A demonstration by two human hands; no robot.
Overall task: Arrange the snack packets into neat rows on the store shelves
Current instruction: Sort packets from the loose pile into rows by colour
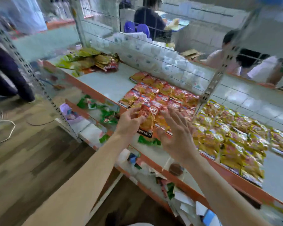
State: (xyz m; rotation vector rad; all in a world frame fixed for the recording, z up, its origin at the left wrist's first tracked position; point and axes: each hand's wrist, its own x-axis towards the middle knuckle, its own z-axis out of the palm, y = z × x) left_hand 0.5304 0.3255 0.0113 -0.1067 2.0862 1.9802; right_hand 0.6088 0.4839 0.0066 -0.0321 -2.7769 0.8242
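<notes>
**Top shelf: red packet in left hand at the front edge**

- Shelf (108,82): white deck with an orange front lip (95,95) and wire mesh along the back. The bare deck is widest between the far pile and the red block. There is also a bare strip behind the yellow block.
- Yellow block (232,137): right of the post (219,75), in overlapping rows. The near packets hang over the lip.
- Red block (155,93): left of the post, in tight rows, with its near row at the lip.
- Pile (91,60): loose green/gold packets at the far-left end, well apart from the rows.
- Lower shelf (88,128): scattered green packets (108,115).
- Right hand (178,132): fingers spread, holding nothing, just right of the held packet. Can't tell if it touches the packet.
- Left hand (129,123): fingers and thumb are curled round one red packet (148,118), held tilted over the lip at the red block's near end.
</notes>
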